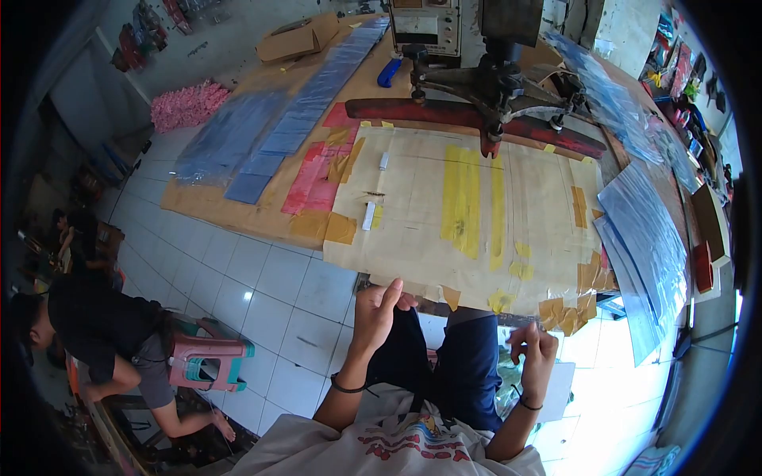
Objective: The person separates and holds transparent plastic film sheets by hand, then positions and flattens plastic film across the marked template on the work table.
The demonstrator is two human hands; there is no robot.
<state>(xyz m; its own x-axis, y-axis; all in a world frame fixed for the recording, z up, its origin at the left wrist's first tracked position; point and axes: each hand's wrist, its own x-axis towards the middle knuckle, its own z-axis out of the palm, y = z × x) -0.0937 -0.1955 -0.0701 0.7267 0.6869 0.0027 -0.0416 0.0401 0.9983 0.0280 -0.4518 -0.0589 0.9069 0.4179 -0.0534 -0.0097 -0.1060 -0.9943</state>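
Note:
My left hand (pixel 381 313) is just in front of the near edge of a tan covered board (pixel 413 202), thumb raised and fingers loosely bent; I see nothing in it. To the right, my right hand (pixel 533 353) hovers near the board's front right corner, fingers half curled and apart, with nothing visible in them. Yellow and brown tape strips cover parts of the board, and two small white pieces (pixel 369 216) sit on its left side. Above its back edge stands a machine head (pixel 496 87) with a long dark red bar (pixel 444 113).
Clear blue plastic sheets lie in stacks at left (pixel 305 107) and right (pixel 647 254). A blue-handled tool (pixel 389 73) and an open cardboard box (pixel 298 38) are at the back. At left, a person in dark clothes (pixel 107 325) sits near a pink and green stool (pixel 208 357).

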